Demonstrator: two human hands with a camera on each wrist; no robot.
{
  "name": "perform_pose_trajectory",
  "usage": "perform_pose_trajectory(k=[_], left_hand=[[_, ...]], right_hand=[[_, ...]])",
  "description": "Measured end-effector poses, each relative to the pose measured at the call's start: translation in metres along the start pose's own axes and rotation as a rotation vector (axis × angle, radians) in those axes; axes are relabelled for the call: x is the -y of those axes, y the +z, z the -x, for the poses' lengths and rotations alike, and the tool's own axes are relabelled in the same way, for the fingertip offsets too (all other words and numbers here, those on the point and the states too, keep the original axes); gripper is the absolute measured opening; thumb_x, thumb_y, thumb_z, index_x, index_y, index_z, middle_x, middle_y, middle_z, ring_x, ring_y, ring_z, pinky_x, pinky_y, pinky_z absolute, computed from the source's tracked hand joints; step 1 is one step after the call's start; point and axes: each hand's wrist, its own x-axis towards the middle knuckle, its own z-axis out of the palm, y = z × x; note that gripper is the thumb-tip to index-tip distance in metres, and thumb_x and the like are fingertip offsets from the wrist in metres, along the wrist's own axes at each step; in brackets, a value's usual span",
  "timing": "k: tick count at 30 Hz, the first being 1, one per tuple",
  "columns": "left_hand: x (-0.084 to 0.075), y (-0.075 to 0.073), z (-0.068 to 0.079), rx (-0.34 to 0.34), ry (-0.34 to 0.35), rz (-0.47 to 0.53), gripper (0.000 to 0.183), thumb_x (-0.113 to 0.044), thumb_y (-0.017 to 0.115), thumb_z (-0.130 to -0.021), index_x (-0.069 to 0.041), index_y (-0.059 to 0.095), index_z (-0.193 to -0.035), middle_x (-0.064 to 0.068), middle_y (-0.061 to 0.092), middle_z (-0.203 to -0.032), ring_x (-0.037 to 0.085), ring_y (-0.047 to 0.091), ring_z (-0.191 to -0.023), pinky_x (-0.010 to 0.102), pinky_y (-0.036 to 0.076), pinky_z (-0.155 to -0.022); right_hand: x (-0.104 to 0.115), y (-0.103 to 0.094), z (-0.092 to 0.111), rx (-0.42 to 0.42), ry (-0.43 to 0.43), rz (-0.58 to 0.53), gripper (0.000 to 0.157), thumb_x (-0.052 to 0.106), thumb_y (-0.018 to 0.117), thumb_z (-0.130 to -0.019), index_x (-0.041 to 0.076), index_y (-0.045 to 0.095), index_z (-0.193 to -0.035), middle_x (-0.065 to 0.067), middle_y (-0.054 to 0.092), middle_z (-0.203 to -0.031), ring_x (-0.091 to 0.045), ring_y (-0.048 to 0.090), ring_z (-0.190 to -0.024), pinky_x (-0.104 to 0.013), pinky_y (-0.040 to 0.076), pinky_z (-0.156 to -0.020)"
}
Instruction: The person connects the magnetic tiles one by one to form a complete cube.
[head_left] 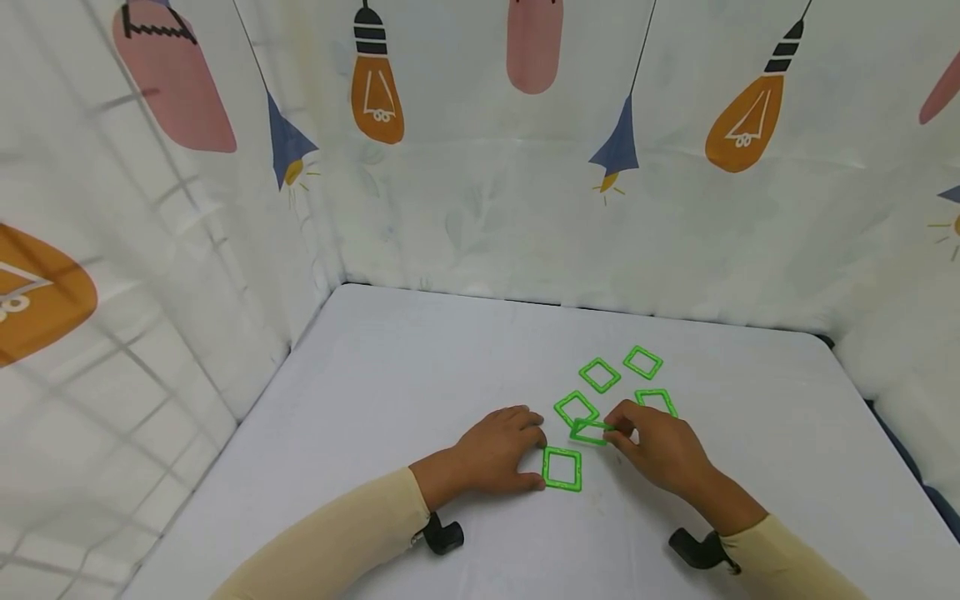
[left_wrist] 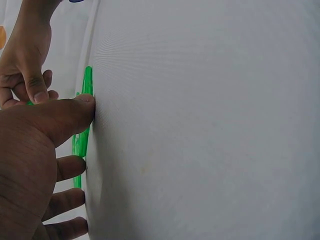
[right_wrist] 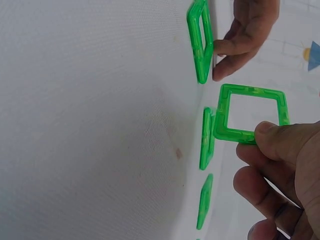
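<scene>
My right hand (head_left: 660, 446) pinches a green see-through square magnetic tile (right_wrist: 252, 91) with an open centre, between thumb and fingers at one edge. In the head view this tile is raised at a tilt and overlaps the near corner of another green tile (head_left: 566, 400). My left hand (head_left: 498, 450) rests beside a second square tile (head_left: 578, 472) lying flat on the table. Its thumb and forefinger reach that tile's left corners, and the other fingers are spread loosely. From the left wrist, the thumb (left_wrist: 75, 110) partly covers this tile.
Farther back on the white table (head_left: 390, 358) lie more green tiles: one in the middle (head_left: 610, 368), one at the far right (head_left: 650, 354), and one behind the right hand (head_left: 651, 391), partly hidden. A printed curtain (head_left: 480, 217) hangs along the table's back and left sides.
</scene>
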Motion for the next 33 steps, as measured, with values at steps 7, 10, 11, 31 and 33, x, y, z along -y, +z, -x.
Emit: perform_pose_trajectory(k=[7, 10, 11, 31, 33], left_hand=[[0.001, 0.002, 0.0, -0.004, 0.004, -0.002, 0.049, -0.054, 0.073, -0.09, -0.021, 0.066, -0.126, 0.001, 0.053, -0.147, 0.023, 0.041, -0.142, 0.038, 0.032, -0.117], [0.001, 0.003, 0.0, -0.007, 0.005, -0.002, 0.048, -0.054, 0.074, -0.09, -0.021, 0.066, -0.125, 0.001, 0.053, -0.146, 0.023, 0.042, -0.141, 0.038, 0.033, -0.117], [0.001, 0.003, 0.0, -0.008, 0.005, -0.003, 0.048, -0.054, 0.074, -0.09, -0.021, 0.066, -0.125, 0.001, 0.053, -0.146, 0.023, 0.042, -0.141, 0.038, 0.033, -0.117], [0.001, -0.001, 0.001, -0.019, 0.011, -0.01, 0.048, -0.055, 0.075, -0.089, -0.021, 0.067, -0.122, 0.001, 0.054, -0.144, 0.022, 0.043, -0.141, 0.036, 0.032, -0.117], [0.001, -0.001, 0.001, -0.02, 0.012, -0.01, 0.047, -0.054, 0.075, -0.089, -0.021, 0.067, -0.122, 0.001, 0.054, -0.144, 0.022, 0.043, -0.141, 0.036, 0.032, -0.117]], right_hand=[[0.002, 0.002, -0.002, 0.004, -0.018, -0.014, 0.018, 0.023, 0.082, -0.089, 0.024, 0.067, -0.099, 0.018, 0.066, -0.082, -0.002, 0.048, -0.061, -0.026, 0.042, -0.053], [0.003, 0.003, -0.002, 0.004, -0.023, -0.013, 0.019, 0.023, 0.083, -0.088, 0.024, 0.067, -0.099, 0.018, 0.067, -0.082, -0.001, 0.048, -0.062, -0.026, 0.042, -0.054], [0.003, 0.004, -0.003, 0.005, -0.023, -0.013, 0.019, 0.023, 0.083, -0.088, 0.024, 0.067, -0.099, 0.018, 0.066, -0.082, -0.001, 0.049, -0.062, -0.026, 0.042, -0.054], [0.015, 0.01, -0.01, 0.042, -0.051, -0.012, 0.018, 0.025, 0.082, -0.089, 0.027, 0.067, -0.099, 0.02, 0.066, -0.082, 0.0, 0.054, -0.069, -0.025, 0.044, -0.057], [0.016, 0.011, -0.011, 0.047, -0.046, -0.011, 0.018, 0.025, 0.082, -0.089, 0.027, 0.067, -0.099, 0.019, 0.066, -0.082, 0.0, 0.054, -0.068, -0.025, 0.044, -0.057]])
